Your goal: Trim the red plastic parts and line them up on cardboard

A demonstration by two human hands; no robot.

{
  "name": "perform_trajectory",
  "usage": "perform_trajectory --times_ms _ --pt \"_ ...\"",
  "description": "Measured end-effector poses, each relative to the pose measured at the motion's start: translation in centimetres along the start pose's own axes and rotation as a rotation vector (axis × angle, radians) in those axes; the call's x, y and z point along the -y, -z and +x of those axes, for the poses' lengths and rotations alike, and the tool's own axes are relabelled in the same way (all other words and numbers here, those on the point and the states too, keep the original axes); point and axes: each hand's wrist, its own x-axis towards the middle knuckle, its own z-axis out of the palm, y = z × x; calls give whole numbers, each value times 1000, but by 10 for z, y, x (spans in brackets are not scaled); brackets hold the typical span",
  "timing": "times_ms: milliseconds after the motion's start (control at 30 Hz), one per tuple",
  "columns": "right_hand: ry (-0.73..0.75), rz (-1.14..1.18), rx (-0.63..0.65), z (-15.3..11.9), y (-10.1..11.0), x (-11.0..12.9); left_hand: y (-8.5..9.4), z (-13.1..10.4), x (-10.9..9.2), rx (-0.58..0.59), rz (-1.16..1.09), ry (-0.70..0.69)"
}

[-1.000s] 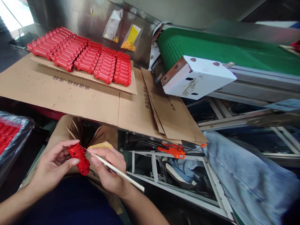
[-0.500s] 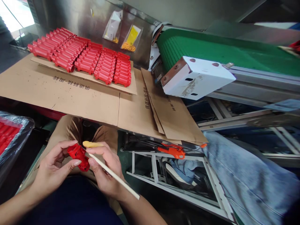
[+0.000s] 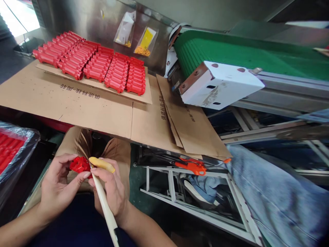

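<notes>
Over the lap, my left hand (image 3: 59,187) grips a short red ribbed part (image 3: 80,164) between thumb and fingers, its round open end turned up to the left. My right hand (image 3: 111,187) holds a long cream-coloured stick tool (image 3: 104,202), whose tip meets the right side of the red part. A yellow piece (image 3: 102,164) lies along the top of my right fingers; its right end is at the knuckles. The right thumb is close against the red part. Rows of similar red parts (image 3: 95,61) lie on cardboard on the table.
Cardboard sheets (image 3: 102,116) cover the table. Two small bags (image 3: 146,41) lie behind. A green conveyor (image 3: 231,51) with a white bracket (image 3: 221,84) stands right, orange-handled pliers (image 3: 192,167) below. At left is a plastic-lined bin (image 3: 32,132); at right, a person's denim leg (image 3: 277,192).
The red part has tilted, bringing its open end more into view. The stick has swung to a steeper angle, its lower end moving left and down. The yellow piece shows more of its length.
</notes>
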Motion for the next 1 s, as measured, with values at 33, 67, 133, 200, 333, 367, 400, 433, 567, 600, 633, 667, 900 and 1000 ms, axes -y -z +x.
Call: perform_trajectory --times_ms 33,67,133,200,333,367,400,433,567,600,633,667,900,1000 --pt "-26 24 0 -1 2 -1 1 2 -3 6 -23 64" --pt "-70 62 3 -2 4 -1 3 4 -5 18 -54 132" --pt "-199 184 2 -2 9 -3 7 7 -5 51 -151 266" --pt "-339 347 -10 -2 14 -6 9 7 -2 78 -278 380" --pt "-480 643 -48 0 21 -11 8 7 4 81 -483 499" --pt "-497 690 -51 -1 23 -12 7 7 3 77 -511 512" --pt "-513 728 -56 -1 23 -13 6 8 2 75 -530 521" --pt "-524 765 -60 -1 24 -14 5 9 0 77 -544 530" --pt "-522 953 -31 -1 29 -17 3 14 -6 79 -575 546" --pt "-522 1009 -1 0 31 -18 3 15 -6 81 -580 548" --pt "-519 1047 30 1 34 -20 4 14 -6 88 -582 550" --pt "-512 1045 62 3 36 -21 4 14 -5 97 -578 550" --pt "-253 156 35 11 35 -20 8 1 6 161 -387 421" --pt "-103 185 31 11 27 -14 6 -1 0 166 -330 397"
